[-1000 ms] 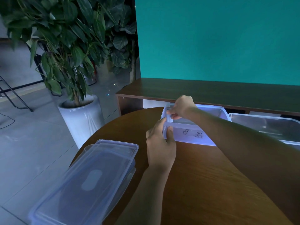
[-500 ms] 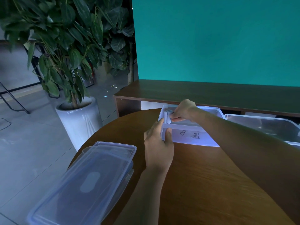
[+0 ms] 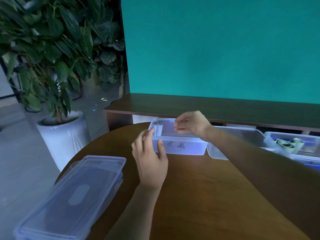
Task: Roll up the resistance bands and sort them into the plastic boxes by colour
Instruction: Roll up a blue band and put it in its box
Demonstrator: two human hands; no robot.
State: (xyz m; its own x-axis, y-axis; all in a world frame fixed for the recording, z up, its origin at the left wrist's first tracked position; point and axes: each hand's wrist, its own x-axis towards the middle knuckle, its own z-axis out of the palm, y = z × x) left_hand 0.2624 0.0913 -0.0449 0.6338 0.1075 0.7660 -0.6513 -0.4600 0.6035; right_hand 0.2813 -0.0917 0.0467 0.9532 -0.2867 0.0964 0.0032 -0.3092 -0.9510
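Since the earlier frame the right hand [image 3: 190,124] has let go of the pale roll [image 3: 158,129] and lifted clear; its fingers are loosely curled and hold nothing. The roll stands in the left end of the labelled box [image 3: 183,148], against the wall. The left hand [image 3: 150,158] has eased off the box's near corner: fingers spread and relaxed, thumb touching the front wall, no grip.

To the right, a second box [image 3: 239,135] appears empty, though the right forearm covers part of it. A third box [image 3: 311,141] at the edge holds a green band [image 3: 285,143], coiled.

Lids [image 3: 74,193] lie stacked at the left of the table [image 3: 199,187].

Assessment: at least two bands are rolled and boxed. No loose bands are in view, so what is left cannot be told; the lids remain off.
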